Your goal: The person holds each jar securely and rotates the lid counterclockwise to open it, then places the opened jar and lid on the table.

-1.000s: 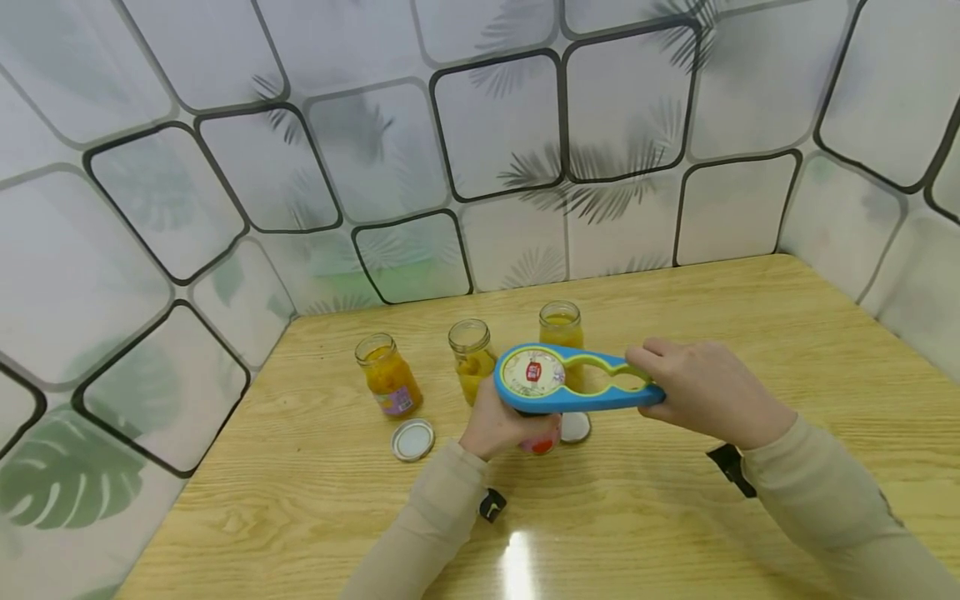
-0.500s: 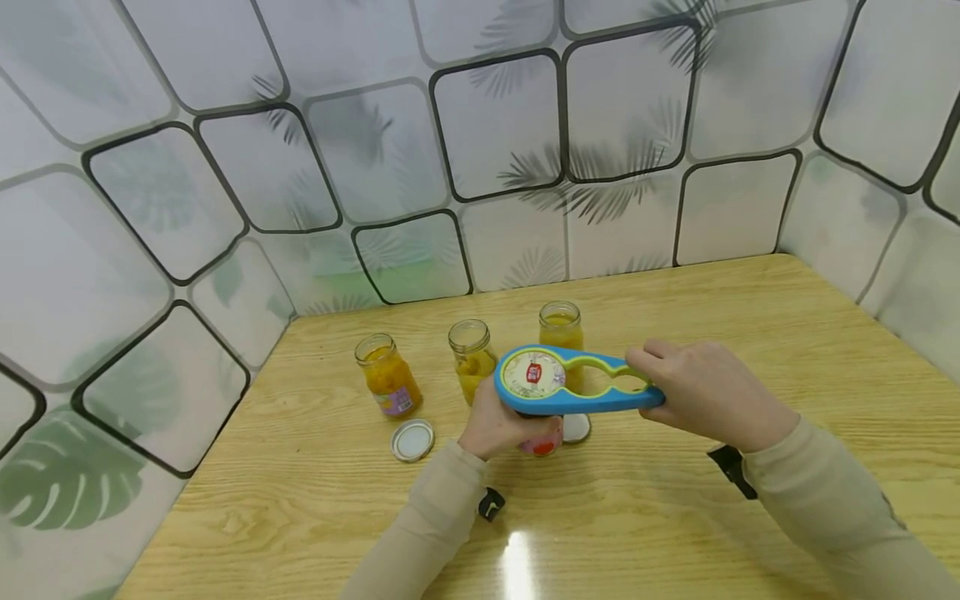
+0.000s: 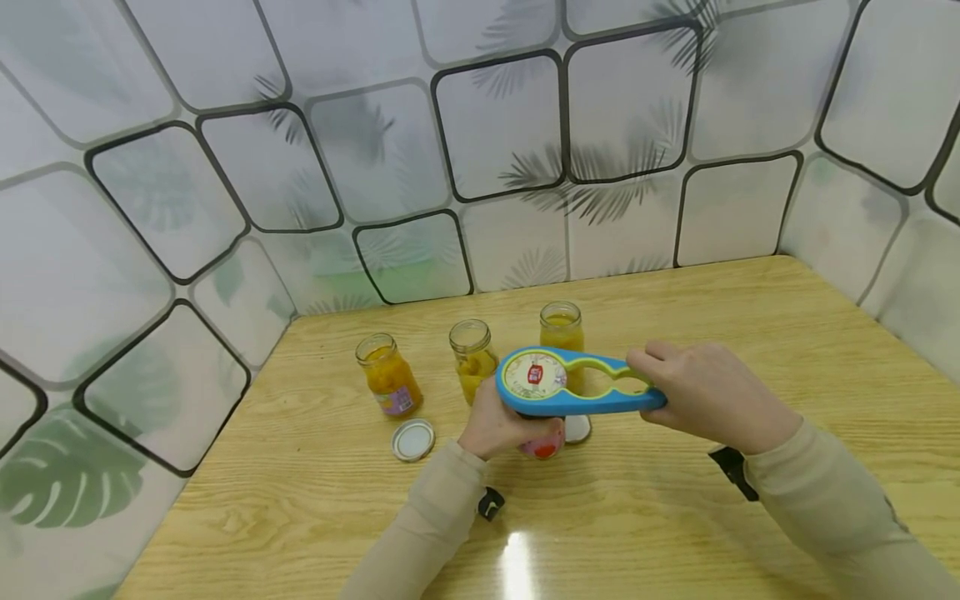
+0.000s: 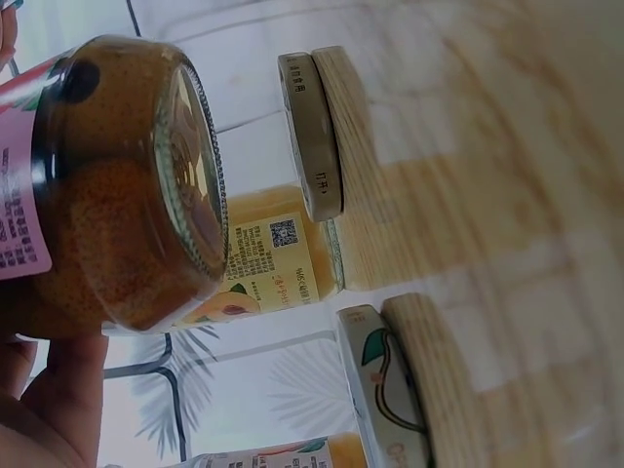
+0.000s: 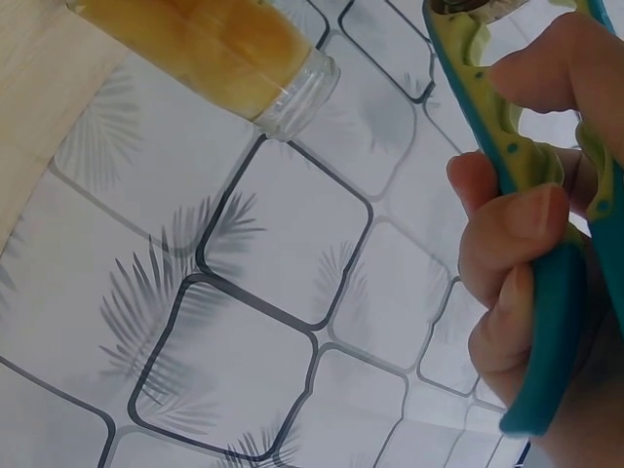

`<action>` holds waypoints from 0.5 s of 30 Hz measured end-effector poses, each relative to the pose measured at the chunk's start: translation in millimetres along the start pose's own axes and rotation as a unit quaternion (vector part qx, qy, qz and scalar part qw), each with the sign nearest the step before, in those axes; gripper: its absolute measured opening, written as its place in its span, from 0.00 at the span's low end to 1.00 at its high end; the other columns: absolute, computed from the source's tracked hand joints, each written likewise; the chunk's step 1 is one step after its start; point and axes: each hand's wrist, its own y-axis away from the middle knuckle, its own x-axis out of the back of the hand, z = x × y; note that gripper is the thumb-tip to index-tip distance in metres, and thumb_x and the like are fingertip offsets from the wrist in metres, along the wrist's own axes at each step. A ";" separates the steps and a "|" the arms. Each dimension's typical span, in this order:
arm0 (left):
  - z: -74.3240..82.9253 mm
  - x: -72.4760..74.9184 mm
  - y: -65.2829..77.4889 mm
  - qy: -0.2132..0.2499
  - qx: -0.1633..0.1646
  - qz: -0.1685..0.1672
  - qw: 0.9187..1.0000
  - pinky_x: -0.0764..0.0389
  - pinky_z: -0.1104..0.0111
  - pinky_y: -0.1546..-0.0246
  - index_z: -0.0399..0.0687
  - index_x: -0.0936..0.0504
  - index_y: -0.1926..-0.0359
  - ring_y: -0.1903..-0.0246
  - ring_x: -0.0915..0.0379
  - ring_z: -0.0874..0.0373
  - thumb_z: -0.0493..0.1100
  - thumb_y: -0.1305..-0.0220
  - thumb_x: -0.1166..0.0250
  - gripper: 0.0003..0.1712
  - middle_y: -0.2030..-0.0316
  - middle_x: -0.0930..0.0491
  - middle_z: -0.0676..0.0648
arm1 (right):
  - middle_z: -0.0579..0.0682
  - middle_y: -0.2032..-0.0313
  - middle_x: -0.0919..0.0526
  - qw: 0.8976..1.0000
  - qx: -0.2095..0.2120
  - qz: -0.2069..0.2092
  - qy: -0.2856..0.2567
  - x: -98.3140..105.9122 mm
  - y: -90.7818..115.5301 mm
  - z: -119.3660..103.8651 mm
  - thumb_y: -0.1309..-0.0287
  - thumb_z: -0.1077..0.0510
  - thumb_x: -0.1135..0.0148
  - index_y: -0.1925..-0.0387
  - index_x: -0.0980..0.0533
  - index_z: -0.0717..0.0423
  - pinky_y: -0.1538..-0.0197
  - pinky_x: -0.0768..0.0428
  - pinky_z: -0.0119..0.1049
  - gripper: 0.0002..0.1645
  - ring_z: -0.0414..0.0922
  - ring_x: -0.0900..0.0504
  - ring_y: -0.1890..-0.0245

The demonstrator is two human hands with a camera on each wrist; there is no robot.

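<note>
My left hand grips a glass jar with a pink label, held up with its base off the table in the left wrist view. A blue and yellow-green jar opener fits around the jar's white lid, which carries a red logo. At the opener's far end, my right hand holds the handles, its fingers curled around them in the right wrist view. Much of the jar is hidden under the opener and the left hand in the head view.
Three open jars of yellow-orange fruit stand behind: a left jar, a middle jar and a right jar. One loose lid lies left of the hands, another lid beside the held jar. A patterned curtain borders the wooden table.
The opener and both hands stay almost in place, with only a very slight shift of the opener. The standing jars and loose lids have not moved.
</note>
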 end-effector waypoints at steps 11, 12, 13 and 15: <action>1.5 1.7 0.2 0.029 0.006 -0.074 0.997 0.29 0.67 0.53 0.34 0.28 0.51 0.59 0.29 0.62 0.26 0.66 0.29 0.34 0.58 0.24 0.40 | 0.38 0.82 0.43 1.000 0.001 -0.002 -0.013 4.5 3.3 4.5 0.79 0.59 0.30 0.77 0.37 0.50 0.87 0.45 0.24 0.24 0.33 0.49 0.88; 1.8 1.7 0.3 0.030 0.006 -0.080 0.996 0.29 0.67 0.53 0.34 0.28 0.52 0.59 0.29 0.62 0.26 0.66 0.30 0.33 0.58 0.24 0.40 | 0.38 0.82 0.44 1.000 0.002 -0.002 -0.012 5.0 3.7 5.0 0.79 0.58 0.30 0.77 0.36 0.50 0.87 0.46 0.24 0.24 0.32 0.49 0.88; 1.9 1.8 0.1 0.030 0.003 -0.084 0.996 0.29 0.66 0.53 0.34 0.28 0.52 0.59 0.29 0.62 0.26 0.66 0.30 0.33 0.58 0.24 0.39 | 0.38 0.82 0.44 1.000 0.003 -0.001 -0.011 5.4 3.8 5.3 0.79 0.58 0.31 0.77 0.36 0.50 0.88 0.46 0.24 0.24 0.32 0.49 0.88; 1.6 2.1 -0.1 0.037 -0.001 -0.091 0.995 0.29 0.66 0.53 0.33 0.29 0.52 0.59 0.29 0.63 0.26 0.66 0.30 0.33 0.58 0.24 0.39 | 0.38 0.82 0.44 1.000 0.005 -0.001 -0.007 5.5 3.8 5.9 0.79 0.58 0.31 0.77 0.36 0.49 0.88 0.47 0.24 0.23 0.32 0.50 0.88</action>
